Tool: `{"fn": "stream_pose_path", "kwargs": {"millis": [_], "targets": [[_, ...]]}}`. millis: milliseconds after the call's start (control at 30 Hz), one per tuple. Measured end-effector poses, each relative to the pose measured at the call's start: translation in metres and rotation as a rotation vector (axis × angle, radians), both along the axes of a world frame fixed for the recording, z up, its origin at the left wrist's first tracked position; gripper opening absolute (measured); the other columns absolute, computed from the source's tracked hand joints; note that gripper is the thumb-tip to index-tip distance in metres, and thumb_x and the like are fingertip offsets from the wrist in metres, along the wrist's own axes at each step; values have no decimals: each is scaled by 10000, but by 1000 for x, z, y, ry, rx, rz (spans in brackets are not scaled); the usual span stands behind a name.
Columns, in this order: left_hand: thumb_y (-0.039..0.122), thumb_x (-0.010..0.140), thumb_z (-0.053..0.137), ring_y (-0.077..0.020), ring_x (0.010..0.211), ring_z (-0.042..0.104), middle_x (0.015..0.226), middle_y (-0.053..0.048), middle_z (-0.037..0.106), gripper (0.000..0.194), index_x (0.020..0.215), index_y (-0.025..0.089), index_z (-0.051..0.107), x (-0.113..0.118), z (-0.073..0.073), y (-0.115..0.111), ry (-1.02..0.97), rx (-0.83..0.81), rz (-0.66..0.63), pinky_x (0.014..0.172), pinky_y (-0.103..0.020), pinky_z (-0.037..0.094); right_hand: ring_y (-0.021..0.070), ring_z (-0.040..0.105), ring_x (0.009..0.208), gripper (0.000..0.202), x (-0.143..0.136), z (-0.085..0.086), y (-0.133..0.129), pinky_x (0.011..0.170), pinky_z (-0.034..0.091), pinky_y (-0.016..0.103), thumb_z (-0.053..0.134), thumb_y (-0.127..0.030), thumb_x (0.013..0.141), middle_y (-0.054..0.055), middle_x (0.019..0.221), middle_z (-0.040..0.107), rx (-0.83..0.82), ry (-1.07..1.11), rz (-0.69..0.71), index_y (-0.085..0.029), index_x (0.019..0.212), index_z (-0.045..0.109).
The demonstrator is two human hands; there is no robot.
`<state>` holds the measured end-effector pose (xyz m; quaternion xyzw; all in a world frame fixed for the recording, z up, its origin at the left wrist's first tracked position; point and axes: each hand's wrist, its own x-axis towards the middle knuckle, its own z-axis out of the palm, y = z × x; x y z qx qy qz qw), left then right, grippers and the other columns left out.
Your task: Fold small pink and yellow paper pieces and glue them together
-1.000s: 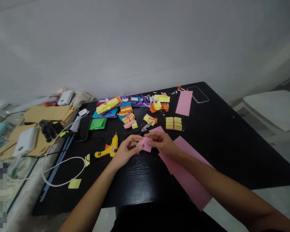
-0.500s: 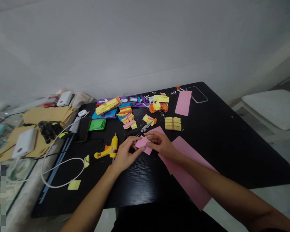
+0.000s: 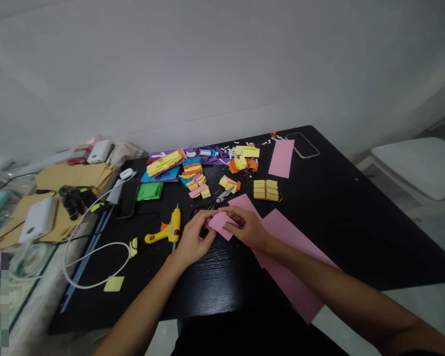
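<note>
A small pink piece of paper (image 3: 222,225) is held between my two hands above the black table. My left hand (image 3: 197,237) grips its left edge, with the thumb in front and fingers behind. My right hand (image 3: 249,228) pinches the right side of the same piece. Scissors (image 3: 224,194) lie just beyond, their handles partly hidden behind my hands. Larger pink paper sheets (image 3: 292,267) lie under my right forearm. To the left of my left hand rests a yellow glue gun (image 3: 166,230).
Stacks of folded colored paper (image 3: 166,163) and a banded yellow bundle (image 3: 266,190) sit toward the back. A white cable (image 3: 96,286) loops at left. A pink sheet (image 3: 281,158) lies beside a phone (image 3: 302,145). A white stool (image 3: 415,165) stands at right.
The pink piece has tilted and shifted slightly right between my fingers. My left thumb has moved down off its front, and my right fingers have closed in along its top edge.
</note>
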<state>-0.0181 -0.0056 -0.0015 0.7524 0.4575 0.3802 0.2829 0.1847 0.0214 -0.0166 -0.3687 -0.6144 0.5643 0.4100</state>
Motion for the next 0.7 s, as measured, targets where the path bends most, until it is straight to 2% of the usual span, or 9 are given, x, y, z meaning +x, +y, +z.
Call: {"fn": "stream_pose_path", "kwargs": {"millis": [100,200,367,567,700], "targets": [[172,941,598,-204,900,671,1077,-93,719,281,1215,194,655,-1,-4,0,-36,-4,105,772,-309,516,234,761,927,406,-1,1,-3,849,602,369,733,-263,824,81,1055,784,-24,37,61,-188,1220,683],[158,945,571,-207,897,669,1025,-83,718,250,1163,196,688,-2,-3,1,-36,22,111,764,-308,504,226,764,912,426,-1,2,-5,844,613,362,753,-267,811,76,1019,781,-51,80,106,-184,1222,673],[149,953,545,-218,963,670,1038,-82,704,251,1134,210,708,-1,3,2,-41,65,59,818,-331,509,191,747,789,347,-1,1,-1,723,630,318,711,-345,862,49,893,765,-126,103,42,-188,1172,706],[185,917,613,-217,925,661,1021,-74,696,189,1089,205,688,0,1,3,-27,73,108,772,-324,509,191,749,689,360,-4,0,-1,608,655,317,758,-434,836,33,797,757,-220,144,26,-185,1092,721],[196,918,634,-221,981,645,1049,-74,669,129,1037,205,684,1,1,4,-8,143,141,832,-343,516,186,753,659,389,-5,0,-2,574,651,300,772,-464,822,42,790,762,-244,137,8,-166,1067,715]]}}
